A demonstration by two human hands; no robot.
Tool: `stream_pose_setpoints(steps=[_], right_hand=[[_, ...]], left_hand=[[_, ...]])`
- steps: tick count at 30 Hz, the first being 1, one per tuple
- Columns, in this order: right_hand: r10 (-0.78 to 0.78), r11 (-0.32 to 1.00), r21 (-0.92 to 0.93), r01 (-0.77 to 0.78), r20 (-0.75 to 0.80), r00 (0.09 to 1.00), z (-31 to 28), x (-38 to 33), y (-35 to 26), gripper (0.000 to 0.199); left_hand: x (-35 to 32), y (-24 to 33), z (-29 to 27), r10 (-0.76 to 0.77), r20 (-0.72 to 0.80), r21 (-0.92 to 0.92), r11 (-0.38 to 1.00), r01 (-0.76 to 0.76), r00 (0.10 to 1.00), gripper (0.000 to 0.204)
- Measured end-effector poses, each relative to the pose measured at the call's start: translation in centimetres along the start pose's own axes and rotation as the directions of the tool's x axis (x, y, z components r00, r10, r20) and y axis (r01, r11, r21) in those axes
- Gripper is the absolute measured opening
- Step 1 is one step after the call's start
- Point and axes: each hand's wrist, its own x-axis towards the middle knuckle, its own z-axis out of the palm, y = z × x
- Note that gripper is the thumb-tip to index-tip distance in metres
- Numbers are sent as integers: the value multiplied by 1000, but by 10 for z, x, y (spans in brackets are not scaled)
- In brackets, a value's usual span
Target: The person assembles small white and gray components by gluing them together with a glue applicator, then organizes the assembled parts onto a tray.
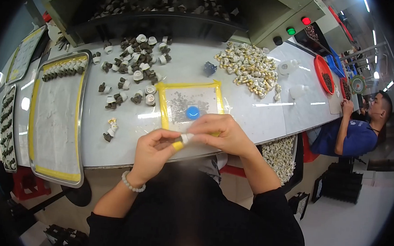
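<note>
Over table edge, left hand (152, 149) and right hand (221, 132) pinch, seemingly, small white part (186, 138).

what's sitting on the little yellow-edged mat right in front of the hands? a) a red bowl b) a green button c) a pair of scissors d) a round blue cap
d: a round blue cap lies on the yellow-edged mat, just beyond the left hand and the right hand, which together pinch a small white part.
</note>
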Motion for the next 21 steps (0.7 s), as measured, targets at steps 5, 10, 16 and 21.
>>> stream_pose_setpoints(steps=[5,10,16,21], right_hand=[[-156,886,-464,-5,-306,939,-46,0,19,16],[-207,672,-690,-270,-524,826,-86,9,47,15],[-204,553,-786,-277,-450,869,-85,20,52,11],[-182,685,-714,-144,-358,916,-76,15,46,10]], left_hand=[[-26,31,-23,407,169,857,388,-338,897,27],[-34,44,-43,621,248,968,-128,-215,744,32],[4,49,-17,638,160,973,27,-229,753,35],[34,45,-6,457,191,980,-44,-192,869,35]])
